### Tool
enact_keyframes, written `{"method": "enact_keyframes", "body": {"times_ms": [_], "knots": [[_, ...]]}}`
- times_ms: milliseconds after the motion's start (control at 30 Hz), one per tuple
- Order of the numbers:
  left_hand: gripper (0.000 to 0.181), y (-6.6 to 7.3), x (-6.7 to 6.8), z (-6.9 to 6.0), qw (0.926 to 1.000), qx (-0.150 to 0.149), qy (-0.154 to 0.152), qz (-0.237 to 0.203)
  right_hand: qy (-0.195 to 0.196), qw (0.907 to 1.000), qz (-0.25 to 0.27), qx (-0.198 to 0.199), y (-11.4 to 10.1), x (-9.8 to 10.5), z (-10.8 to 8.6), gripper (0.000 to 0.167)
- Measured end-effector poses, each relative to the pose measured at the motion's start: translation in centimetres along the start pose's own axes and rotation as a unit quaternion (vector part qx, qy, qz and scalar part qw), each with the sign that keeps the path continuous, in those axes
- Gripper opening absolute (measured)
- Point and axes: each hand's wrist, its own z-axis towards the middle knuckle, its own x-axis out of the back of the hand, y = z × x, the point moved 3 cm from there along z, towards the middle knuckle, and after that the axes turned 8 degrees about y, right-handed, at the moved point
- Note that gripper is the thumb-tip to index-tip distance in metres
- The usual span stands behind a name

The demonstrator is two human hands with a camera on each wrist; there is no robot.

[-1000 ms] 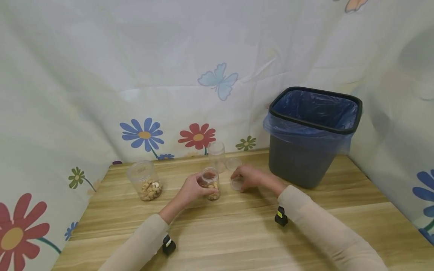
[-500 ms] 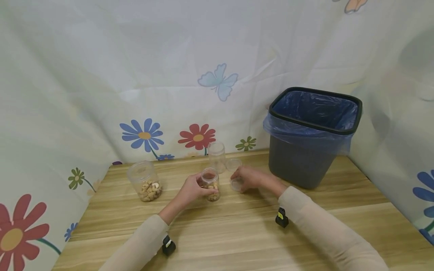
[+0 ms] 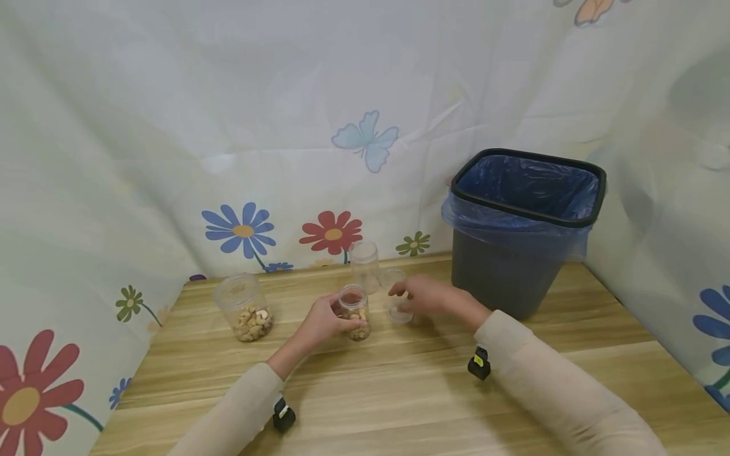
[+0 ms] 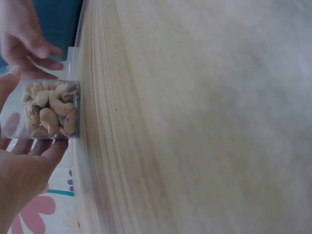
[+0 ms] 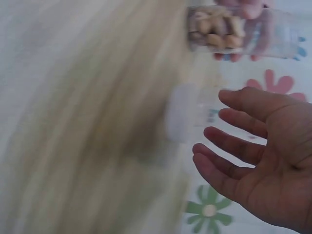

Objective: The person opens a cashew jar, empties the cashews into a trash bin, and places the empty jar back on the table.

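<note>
My left hand (image 3: 325, 322) grips a small clear jar (image 3: 355, 315) partly filled with cashews, upright on the table; in the left wrist view its nuts (image 4: 51, 109) show between thumb and fingers. My right hand (image 3: 424, 296) hovers just above a clear lid (image 3: 401, 311) lying on the table. In the right wrist view that hand (image 5: 263, 146) has its fingers spread and bent a little, apart from the blurred lid (image 5: 180, 113). Another clear lid (image 3: 392, 277) lies behind, partly covered by the right hand in the head view.
An empty clear jar (image 3: 364, 266) stands behind the held one. At the left is a wider clear jar (image 3: 244, 308) with nuts in the bottom. A dark bin (image 3: 502, 269) with a blue liner stands at the right back, against the flowered curtain.
My right hand has lifted off the near lid and moved slightly right, its fingers loosened. The left hand stays on the jar. The head view has shifted slightly.
</note>
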Motion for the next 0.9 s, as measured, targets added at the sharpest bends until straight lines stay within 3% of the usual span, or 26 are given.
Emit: {"method": "enact_keyframes", "body": {"times_ms": [167,333,600,800,900], "knots": [[0.049,-1.7,-0.2,0.8,1.0000,0.001,0.008,-0.003,0.030,0.9992,-0.013,0.023,-1.8,3.4,-0.7,0.030],[0.050,-1.8,-0.1,0.8,0.9999,0.000,0.007,-0.007,0.073,0.9967,-0.019,0.029,-2.9,6.4,-1.5,0.027],[0.052,-1.8,0.0,0.9,1.0000,-0.001,0.007,-0.003,0.106,0.9935,-0.033,0.023,-3.9,10.5,-3.5,0.030],[0.050,-2.2,0.0,1.1,0.9999,0.000,0.010,0.003,0.129,0.9906,-0.046,0.013,-4.7,14.2,-6.0,0.031],[0.050,-2.2,0.0,1.0,1.0000,0.001,0.009,-0.001,0.157,0.9858,-0.056,0.016,-4.9,16.4,-7.7,0.030]]}}
